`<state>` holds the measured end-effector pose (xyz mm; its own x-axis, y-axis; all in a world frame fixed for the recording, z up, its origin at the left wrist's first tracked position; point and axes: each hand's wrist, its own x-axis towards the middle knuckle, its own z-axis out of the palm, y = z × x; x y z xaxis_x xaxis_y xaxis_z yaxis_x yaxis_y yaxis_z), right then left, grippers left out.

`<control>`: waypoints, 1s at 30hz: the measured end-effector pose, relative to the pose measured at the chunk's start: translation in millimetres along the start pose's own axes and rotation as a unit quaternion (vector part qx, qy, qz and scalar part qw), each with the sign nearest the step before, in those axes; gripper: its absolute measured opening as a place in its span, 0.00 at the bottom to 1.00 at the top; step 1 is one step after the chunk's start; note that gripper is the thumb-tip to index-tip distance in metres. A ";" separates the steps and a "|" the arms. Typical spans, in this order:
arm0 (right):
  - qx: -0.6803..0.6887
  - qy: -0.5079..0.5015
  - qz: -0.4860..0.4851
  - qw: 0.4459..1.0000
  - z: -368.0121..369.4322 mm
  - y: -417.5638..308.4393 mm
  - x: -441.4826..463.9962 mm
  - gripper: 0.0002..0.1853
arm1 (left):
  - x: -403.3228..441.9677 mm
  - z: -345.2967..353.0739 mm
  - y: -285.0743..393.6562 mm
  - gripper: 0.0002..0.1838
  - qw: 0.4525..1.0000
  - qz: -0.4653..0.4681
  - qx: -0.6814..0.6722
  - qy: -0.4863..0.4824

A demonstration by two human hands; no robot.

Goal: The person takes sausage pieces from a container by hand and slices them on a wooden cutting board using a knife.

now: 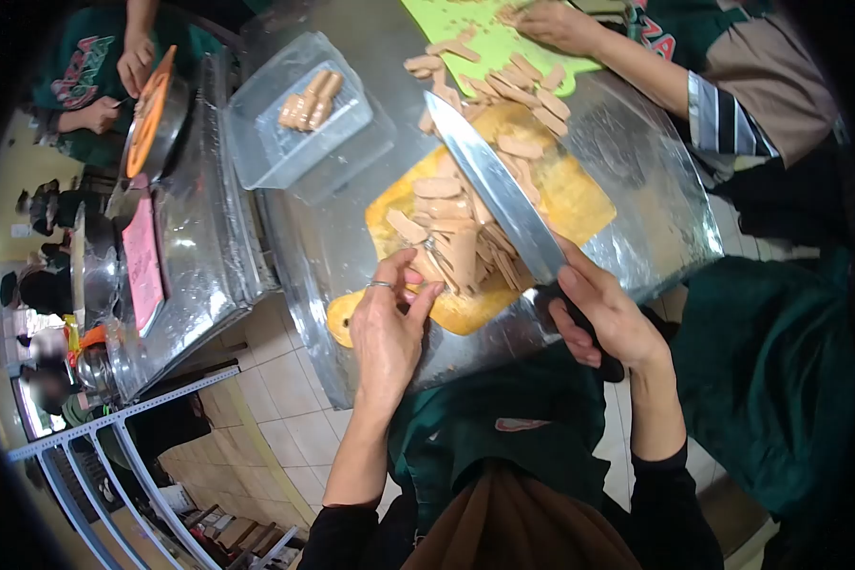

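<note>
In my right hand (603, 309) is a large kitchen knife (494, 185), gripped by its black handle, its broad blade slanting up and away over the sliced sausages. My left hand (389, 318), with a ring on one finger, has its thumb and fingertips curled around the near left edge of a pile of sausage slices (456, 247). The fingers partly hide what they pinch. Under the pile lies a worn yellow cutting board (579, 195), its rounded handle beside my left wrist. More cut sausage pieces (513, 85) lie beyond the blade.
A clear plastic tub (247, 157) with a few whole sausages stands at the back left of the metal table (323, 247). A co-worker's hand (556, 27) is over a green cutting board (470, 62). Another person holds an orange board (152, 114) over a bowl on the left table.
</note>
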<state>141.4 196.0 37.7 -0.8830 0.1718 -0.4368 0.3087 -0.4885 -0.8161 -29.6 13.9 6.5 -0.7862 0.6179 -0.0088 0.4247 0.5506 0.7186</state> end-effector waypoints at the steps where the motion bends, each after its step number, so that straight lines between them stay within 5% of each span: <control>1: 0.001 0.002 -0.002 1.000 0.3 0.9 -1.2 0.29 | 3.5 0.8 -4.0 0.24 1.000 -0.004 -0.007 -0.003; 9: -0.002 0.030 -0.023 0.999 -0.1 10.6 -7.8 0.28 | 39.0 -40.2 -1.2 0.16 0.999 -0.017 -0.029 -0.023; 16: -0.004 0.042 -0.028 0.999 2.8 7.9 -10.8 0.28 | 164.7 -107.3 -44.1 0.14 0.987 0.057 0.051 0.140; 20: -0.002 0.046 -0.031 0.998 3.7 13.4 -10.1 0.28 | 267.9 -112.4 -105.3 0.23 0.993 0.068 0.076 0.054; 27: -0.006 0.057 -0.034 0.998 2.0 16.3 -12.6 0.28 | 304.0 -109.5 -98.2 0.30 0.985 -0.056 -0.017 -0.161; 30: -0.007 0.063 -0.029 0.998 0.8 15.8 -12.1 0.29 | 301.1 -108.7 -96.2 0.29 0.986 -0.054 -0.018 -0.155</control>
<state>156.6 185.5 30.4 -0.8483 0.3054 -0.4326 0.2644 -0.4635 -0.8457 -355.9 86.0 10.3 -0.6489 0.7017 -0.2942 0.3258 0.6056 0.7260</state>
